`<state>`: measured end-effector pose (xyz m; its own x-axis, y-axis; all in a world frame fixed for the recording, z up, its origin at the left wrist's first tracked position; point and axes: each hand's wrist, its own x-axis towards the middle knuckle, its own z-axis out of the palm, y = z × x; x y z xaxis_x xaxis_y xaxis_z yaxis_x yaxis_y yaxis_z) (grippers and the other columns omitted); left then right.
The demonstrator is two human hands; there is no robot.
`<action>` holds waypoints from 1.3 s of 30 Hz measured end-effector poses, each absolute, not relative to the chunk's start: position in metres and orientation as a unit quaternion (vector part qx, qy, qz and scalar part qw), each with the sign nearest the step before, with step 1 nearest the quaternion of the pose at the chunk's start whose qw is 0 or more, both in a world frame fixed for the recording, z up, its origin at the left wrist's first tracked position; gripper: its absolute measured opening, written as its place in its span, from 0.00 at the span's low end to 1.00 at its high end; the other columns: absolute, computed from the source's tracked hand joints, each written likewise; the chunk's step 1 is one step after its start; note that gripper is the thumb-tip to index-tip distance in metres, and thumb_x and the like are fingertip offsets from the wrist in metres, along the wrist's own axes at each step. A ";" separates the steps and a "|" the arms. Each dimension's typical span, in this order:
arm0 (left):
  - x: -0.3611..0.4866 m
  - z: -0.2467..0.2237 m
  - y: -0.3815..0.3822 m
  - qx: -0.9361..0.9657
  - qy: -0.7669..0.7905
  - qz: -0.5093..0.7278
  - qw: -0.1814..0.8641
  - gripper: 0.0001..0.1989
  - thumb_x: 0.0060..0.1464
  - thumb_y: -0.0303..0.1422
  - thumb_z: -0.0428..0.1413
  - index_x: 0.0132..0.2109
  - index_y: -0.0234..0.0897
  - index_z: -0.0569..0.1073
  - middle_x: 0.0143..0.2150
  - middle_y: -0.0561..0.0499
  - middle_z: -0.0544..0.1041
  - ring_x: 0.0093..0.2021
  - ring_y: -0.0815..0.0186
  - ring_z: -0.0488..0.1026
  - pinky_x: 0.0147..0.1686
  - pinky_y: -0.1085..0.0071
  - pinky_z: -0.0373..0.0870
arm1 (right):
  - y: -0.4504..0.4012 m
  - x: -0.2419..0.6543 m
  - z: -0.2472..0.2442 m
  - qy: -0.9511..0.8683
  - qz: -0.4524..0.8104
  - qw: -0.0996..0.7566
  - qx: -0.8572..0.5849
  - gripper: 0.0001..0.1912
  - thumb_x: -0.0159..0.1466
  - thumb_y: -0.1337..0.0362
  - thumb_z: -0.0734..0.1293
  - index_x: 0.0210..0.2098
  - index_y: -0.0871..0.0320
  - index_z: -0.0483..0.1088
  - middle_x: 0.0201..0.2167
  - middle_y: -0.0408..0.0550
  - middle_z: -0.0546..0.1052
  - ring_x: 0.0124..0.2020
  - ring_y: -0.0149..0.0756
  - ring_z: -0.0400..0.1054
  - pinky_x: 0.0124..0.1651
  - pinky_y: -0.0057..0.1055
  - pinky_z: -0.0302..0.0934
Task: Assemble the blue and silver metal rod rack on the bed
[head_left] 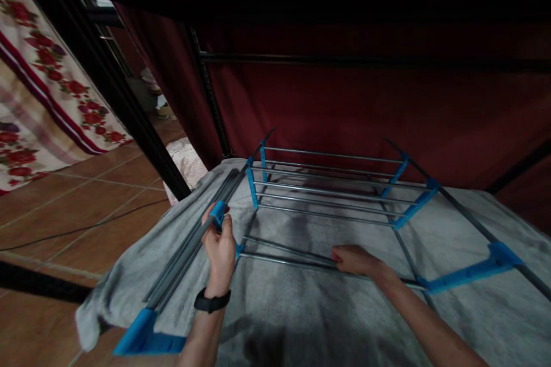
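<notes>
A partly built rack of grey metal tubes [331, 186] and blue plastic brackets [415, 206] lies on a grey blanket [318, 309]. My left hand [220, 249], with a black band on the wrist, is closed around a blue bracket [218, 212] on the rack's left side. In my right hand [355, 259] is one end of a thin metal tube [286, 248]. The tube's other end points left, near the bracket my left hand holds; whether it touches is unclear. Just in front runs a crossbar [297, 261], reaching a right-hand bracket [467, 278].
Several loose tubes [189, 246] lie along the rack's left side, near another blue bracket [148, 335]. Black bed-frame posts [138, 109] and a rail [344, 59] surround the blanket. Behind hangs a dark red curtain [344, 109]. A cable [99, 223] crosses the tiled floor [124, 195].
</notes>
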<state>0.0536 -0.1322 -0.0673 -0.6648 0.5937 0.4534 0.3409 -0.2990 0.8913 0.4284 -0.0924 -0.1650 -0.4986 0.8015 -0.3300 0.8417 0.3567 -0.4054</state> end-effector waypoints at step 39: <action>0.050 -0.061 -0.137 0.426 0.610 0.666 0.059 0.12 0.59 0.40 0.52 0.38 0.38 0.75 0.40 0.44 0.80 0.45 0.54 0.77 0.55 0.58 0.71 | -0.186 0.441 -0.080 0.857 0.170 -0.315 0.370 0.14 0.77 0.63 0.59 0.55 0.57 0.74 0.36 0.46 0.80 0.32 0.31 0.75 0.40 0.29 0.66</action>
